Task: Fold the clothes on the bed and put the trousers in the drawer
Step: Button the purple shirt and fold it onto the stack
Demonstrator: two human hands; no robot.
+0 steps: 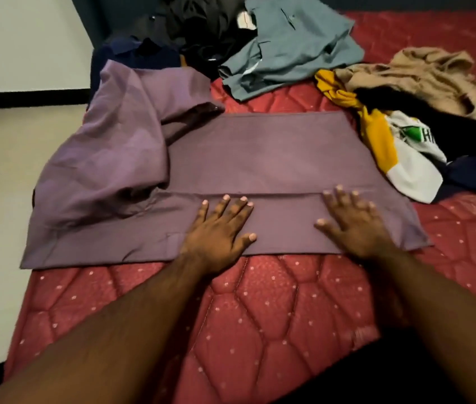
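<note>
Purple trousers [260, 158] lie spread across the red quilted mattress [260, 310], one leg flat over the other and the waist part bunched at the left. My left hand [219, 228] presses flat on the near leg with fingers spread. My right hand [353, 223] lies flat on the same leg further right, fingers straight. Both hands sit just below a long horizontal crease in the cloth.
Unfolded clothes lie behind: a grey-blue garment [289, 48], black clothes [201, 27], a navy piece [137, 53], a tan garment [423, 74] and a yellow-and-white shirt [391, 150]. The mattress ends at the left beside a pale floor [3, 170].
</note>
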